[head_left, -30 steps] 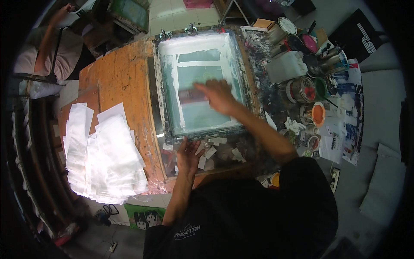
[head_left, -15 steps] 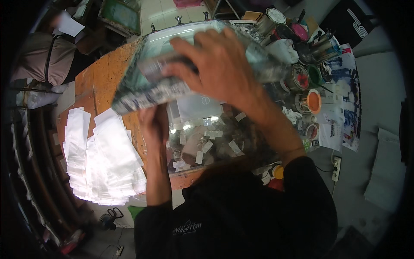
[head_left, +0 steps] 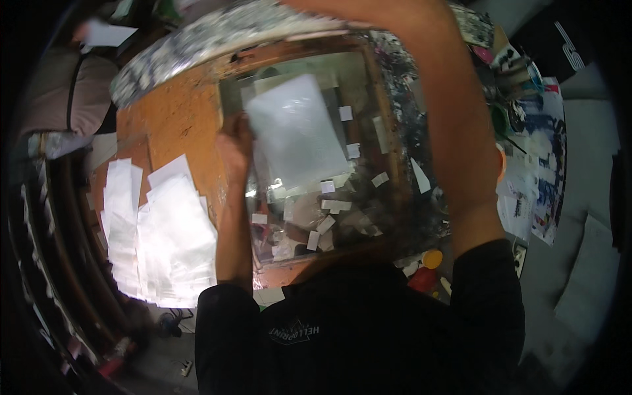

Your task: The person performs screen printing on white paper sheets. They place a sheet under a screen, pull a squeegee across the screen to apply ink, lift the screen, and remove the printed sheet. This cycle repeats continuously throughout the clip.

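A translucent white sheet lies over the glass panel of the worktable, a little blurred. At its upper left edge is my left hand, fingers closed and seeming to pinch that edge. Above, a paint-smeared printing screen frame is raised, its near side stretching across the top of the picture. My right forearm reaches up toward this frame. Of my right hand only a part shows at the top edge; its fingers are out of the picture.
A pile of white sheets lies at the left of the wooden table. Small pale tape pieces dot the glass. At right stand paint containers beside stained papers. A person is at far left.
The printing screen frame has swung up and away, uncovering the glass and the white sheet. My right hand has risen to the top edge; my left hand stays beside the glass.
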The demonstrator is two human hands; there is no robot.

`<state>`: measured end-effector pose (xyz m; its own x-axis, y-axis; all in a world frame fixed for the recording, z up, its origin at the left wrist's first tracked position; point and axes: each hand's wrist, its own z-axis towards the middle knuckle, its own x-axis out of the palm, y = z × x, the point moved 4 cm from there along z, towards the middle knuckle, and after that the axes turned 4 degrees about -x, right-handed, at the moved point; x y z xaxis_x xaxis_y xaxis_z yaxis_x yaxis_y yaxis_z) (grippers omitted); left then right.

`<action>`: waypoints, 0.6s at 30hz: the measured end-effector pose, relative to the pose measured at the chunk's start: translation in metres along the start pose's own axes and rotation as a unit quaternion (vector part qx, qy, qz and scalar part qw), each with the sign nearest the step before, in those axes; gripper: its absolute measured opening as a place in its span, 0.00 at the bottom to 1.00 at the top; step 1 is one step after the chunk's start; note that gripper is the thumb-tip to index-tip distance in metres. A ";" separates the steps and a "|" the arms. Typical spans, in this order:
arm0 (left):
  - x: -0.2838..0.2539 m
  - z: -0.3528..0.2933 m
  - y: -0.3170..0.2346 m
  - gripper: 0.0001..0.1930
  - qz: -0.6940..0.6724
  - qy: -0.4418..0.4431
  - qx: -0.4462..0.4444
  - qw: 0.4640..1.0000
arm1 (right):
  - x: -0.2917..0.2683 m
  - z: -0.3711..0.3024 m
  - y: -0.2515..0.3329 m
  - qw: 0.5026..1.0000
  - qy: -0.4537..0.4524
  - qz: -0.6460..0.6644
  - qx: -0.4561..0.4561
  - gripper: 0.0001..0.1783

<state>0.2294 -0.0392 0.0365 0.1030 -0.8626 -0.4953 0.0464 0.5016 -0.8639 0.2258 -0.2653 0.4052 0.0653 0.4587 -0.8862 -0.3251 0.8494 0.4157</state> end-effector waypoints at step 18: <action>-0.156 -0.222 0.102 0.38 0.363 -0.012 -0.144 0.921 | 0.026 0.030 -0.064 0.998 -0.054 -0.037 0.023 0.42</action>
<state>-0.0028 0.1319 0.0058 0.0247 -0.3034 -0.9525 -0.3073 0.9044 -0.2960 0.2769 -0.2993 0.3618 0.1887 0.4177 -0.8888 -0.2722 0.8918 0.3614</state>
